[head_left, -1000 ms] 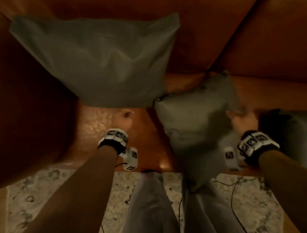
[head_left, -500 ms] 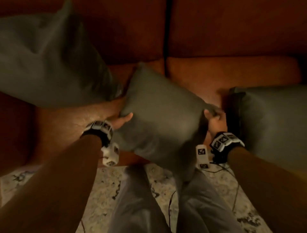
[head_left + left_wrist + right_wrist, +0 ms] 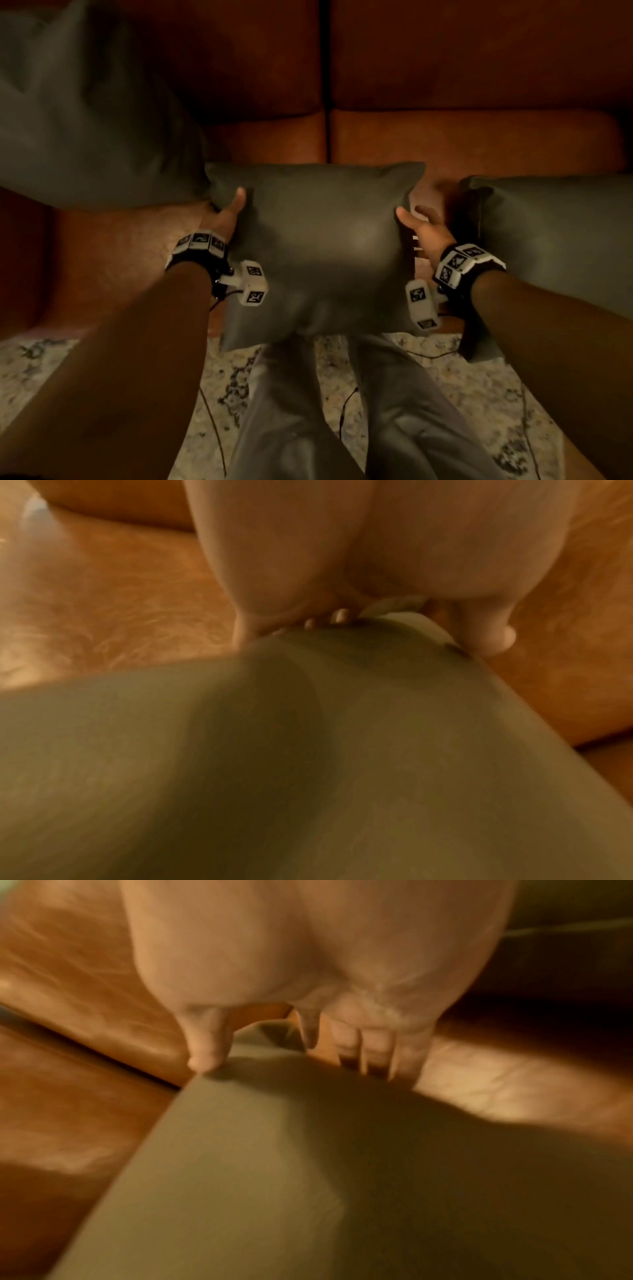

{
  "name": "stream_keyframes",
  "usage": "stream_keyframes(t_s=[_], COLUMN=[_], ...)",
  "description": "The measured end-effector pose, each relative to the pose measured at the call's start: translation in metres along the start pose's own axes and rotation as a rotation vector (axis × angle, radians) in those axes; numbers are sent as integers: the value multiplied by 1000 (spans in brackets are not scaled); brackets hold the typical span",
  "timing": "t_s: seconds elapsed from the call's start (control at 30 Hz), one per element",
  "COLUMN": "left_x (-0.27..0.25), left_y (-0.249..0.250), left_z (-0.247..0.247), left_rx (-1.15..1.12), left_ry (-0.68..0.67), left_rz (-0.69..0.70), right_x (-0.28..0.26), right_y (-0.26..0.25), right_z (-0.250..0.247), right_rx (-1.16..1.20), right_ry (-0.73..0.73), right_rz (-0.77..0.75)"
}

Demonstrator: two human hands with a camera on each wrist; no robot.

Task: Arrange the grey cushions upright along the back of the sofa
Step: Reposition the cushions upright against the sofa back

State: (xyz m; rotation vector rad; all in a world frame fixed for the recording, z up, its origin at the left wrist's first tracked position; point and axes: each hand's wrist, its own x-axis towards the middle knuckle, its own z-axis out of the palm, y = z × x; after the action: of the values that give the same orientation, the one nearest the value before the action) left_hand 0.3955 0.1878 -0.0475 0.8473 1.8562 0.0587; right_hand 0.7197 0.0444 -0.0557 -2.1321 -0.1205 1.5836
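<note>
Middle grey smooth-fabric square cushion [image 3: 318, 246]: near edge of brown leather sofa seat [image 3: 479, 137], overhanging front, between both hands.
Left hand [image 3: 224, 219]: thumb on face, fingers wrapped behind left edge, gripping.
Right hand [image 3: 423, 228]: thumb on face, fingers behind right edge, clasping.
Second grey cushion [image 3: 85, 120]: far left, leaning on backrest [image 3: 479, 51].
Third grey cushion [image 3: 555, 246]: right, seemingly flat on seat.
Judgement: light, soft, squashy, cover slick; hold both side edges.

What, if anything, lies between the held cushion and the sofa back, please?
Nothing visible: only bare seat lies between the held cushion and the backrest. The left cushion and right cushion sit to either side.
</note>
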Motion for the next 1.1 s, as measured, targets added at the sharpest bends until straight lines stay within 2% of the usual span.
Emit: stream_keyframes(t_s=[0.1, 0.3, 0.5, 0.6, 0.7, 0.8, 0.87, 0.97, 1.03, 1.1], left_x=[-27, -71, -55, -46, -37, -28, -22, -28, -38, -54], left_y=[1, -9, 64, 99, 115, 108, 100, 105, 118, 134], left_z=[-4, -15, -40, -50, -51, -46, -41, -32, -26, -17], left_rx=[-39, -126, -309, -331, -323, -304, -325, -355, -276, -159], left_ry=[38, 136, 109, 96, 83, 14, -44, -48, -14, 34], left_rz=[92, 406, 663, 768, 754, 581, 506, 568, 659, 749], right_x=[-15, -45, -55, -51, -37, -22, 2, 12, -20, -43], right_y=[-10, -16, -98, -139, -157, -149, -138, -127, -120, -95], right_z=[9, -14, -15, -12, -10, -2, -6, -17, -10, -6], right_rx=[87, 145, 254, 263, 190, 29, 40, 95, 194, 416], right_ry=[-4, 31, 128, 195, 227, 180, 139, 183, 232, 218], right_rz=[-83, -420, -694, -782, -777, -580, -515, -501, -488, -437])
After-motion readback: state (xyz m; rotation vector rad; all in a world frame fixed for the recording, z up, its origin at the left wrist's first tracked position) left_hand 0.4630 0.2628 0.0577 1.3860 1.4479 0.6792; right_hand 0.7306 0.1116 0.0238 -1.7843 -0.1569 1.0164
